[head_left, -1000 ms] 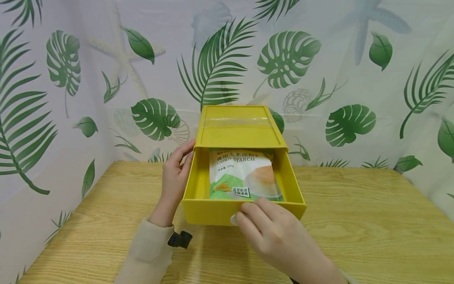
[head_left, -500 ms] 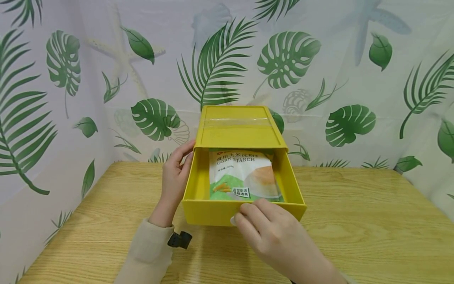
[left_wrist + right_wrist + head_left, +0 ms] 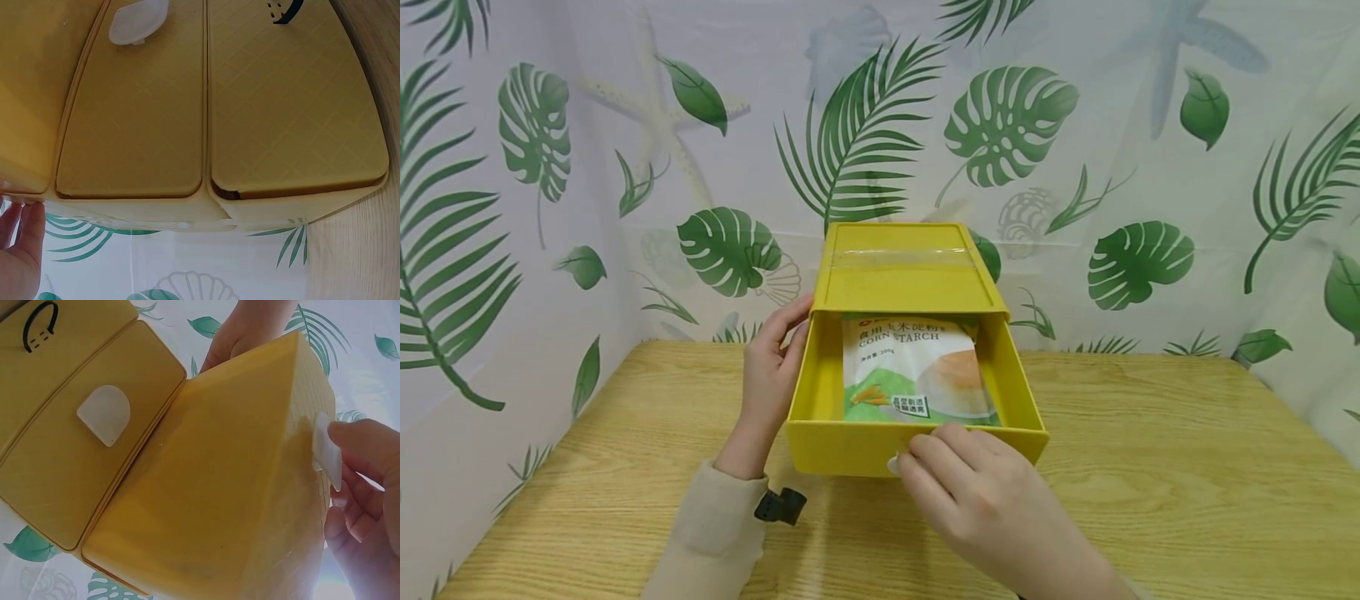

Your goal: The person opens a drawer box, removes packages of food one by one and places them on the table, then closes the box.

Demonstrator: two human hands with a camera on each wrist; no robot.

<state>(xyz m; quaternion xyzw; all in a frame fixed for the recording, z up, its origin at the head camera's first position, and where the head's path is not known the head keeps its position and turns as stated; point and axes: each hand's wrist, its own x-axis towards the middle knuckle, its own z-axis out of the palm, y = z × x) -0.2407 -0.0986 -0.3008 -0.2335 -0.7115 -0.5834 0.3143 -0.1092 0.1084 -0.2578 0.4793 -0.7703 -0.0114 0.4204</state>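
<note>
The top drawer (image 3: pixel 842 450) of a yellow plastic cabinet (image 3: pixel 910 283) stands pulled out toward me. Inside it lies a white and green packet of corn starch (image 3: pixel 917 371), its far end under the cabinet's top. At the drawer's front, my right hand (image 3: pixel 992 500) pinches the white handle (image 3: pixel 326 450) between thumb and fingers, as the right wrist view shows. My left hand (image 3: pixel 772 367) rests against the cabinet's left side near the drawer opening. Its fingertips (image 3: pixel 34 222) touch the edge in the left wrist view, where most of that hand is out of frame.
Below are two closed drawers, one with a white handle (image 3: pixel 140 24), the lowest with a black handle (image 3: pixel 39 325). The cabinet stands on a wood-grain table (image 3: pixel 1150 467). A leaf-print curtain (image 3: pixel 895 125) hangs close behind it.
The fingers of my right hand have shifted very slightly at the handle. Drawer, packet and left hand stay where they were.
</note>
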